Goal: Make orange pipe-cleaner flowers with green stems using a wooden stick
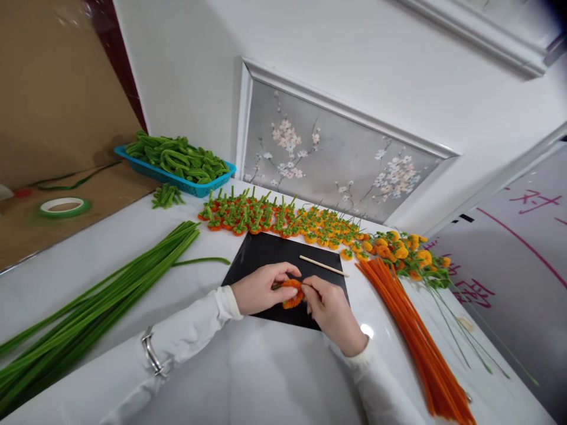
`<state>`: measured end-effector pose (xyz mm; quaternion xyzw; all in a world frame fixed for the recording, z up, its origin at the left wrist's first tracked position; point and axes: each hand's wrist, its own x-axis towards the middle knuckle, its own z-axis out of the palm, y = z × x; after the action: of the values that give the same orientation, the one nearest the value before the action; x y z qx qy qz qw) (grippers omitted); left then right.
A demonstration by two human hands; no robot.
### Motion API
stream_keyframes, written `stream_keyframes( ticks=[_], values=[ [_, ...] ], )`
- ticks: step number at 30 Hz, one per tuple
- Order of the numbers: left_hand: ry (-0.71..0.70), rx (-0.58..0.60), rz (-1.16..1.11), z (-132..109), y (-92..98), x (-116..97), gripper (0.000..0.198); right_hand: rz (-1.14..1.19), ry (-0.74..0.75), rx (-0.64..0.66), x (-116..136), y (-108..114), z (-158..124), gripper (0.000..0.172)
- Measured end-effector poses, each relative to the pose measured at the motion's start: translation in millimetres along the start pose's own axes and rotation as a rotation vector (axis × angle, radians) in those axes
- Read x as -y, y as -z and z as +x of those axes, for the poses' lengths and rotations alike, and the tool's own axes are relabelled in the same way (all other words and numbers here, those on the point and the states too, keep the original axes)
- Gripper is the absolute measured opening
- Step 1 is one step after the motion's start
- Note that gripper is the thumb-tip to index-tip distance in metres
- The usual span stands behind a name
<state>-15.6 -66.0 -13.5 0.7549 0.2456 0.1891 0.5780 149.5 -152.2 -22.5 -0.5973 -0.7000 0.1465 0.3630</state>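
Observation:
Above a black mat [266,251], my left hand [263,289] grips a small orange pipe-cleaner flower [292,295] between thumb and fingers. My right hand [330,307] pinches the flower's right edge with its fingertips. Part of the flower is hidden behind the fingers. On the mat, just beyond my right hand, lies a thin wooden stick [323,265]. Orange pipe cleaners [411,336] lie in a bundle to the right of my right hand. A bundle of green pipe cleaners [133,283] is spread out left of my left hand.
Behind the mat stand rows of orange flowers with green stems [248,212] and yellow ones [328,224]. Finished-looking yellow blossoms [403,251] are heaped at the right. A blue basket [195,188] holds green pieces. Green tape [64,206] rests on the brown surface.

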Motion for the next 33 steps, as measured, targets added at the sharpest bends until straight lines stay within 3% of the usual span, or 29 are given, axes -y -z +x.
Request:
stream_keyframes(
  ticks=[4, 7, 12, 15, 21, 27, 33],
  values=[
    [0.233, 0.043, -0.328, 3.6, 4.7, 0.8, 0.046, -0.055, 0.008, -0.09, -6.9, -0.2, 1.7, 0.024],
    [0.373, 0.102, -0.453, 2.9, 5.5, 2.0, 0.055, -0.031, 0.008, -0.063, -5.4, -2.2, 1.1, 0.026],
    [0.423, 0.281, -0.578, -1.5, 0.4, 2.6, 0.048, 0.12, -0.059, 0.001, 4.6, -10.4, -0.7, 0.02],
    [0.405, 0.311, -0.611, -1.3, -0.3, 1.8, 0.04, 0.076, -0.031, -0.02, 5.9, -9.5, -0.5, 0.016],
    [0.529, 0.263, -0.602, 1.6, -1.6, 0.2, 0.037, -0.063, 0.117, 0.016, -0.7, -0.2, 0.7, 0.018],
    [0.386, 0.084, -0.407, 0.2, -15.1, -0.5, 0.046, -0.206, 0.102, -0.071, -11.8, 11.1, 0.1, 0.017],
    [0.298, 0.015, -0.355, 2.8, -8.7, -0.8, 0.034, -0.247, 0.066, -0.163, -18.9, 14.9, 0.8, 0.016]
  ],
)
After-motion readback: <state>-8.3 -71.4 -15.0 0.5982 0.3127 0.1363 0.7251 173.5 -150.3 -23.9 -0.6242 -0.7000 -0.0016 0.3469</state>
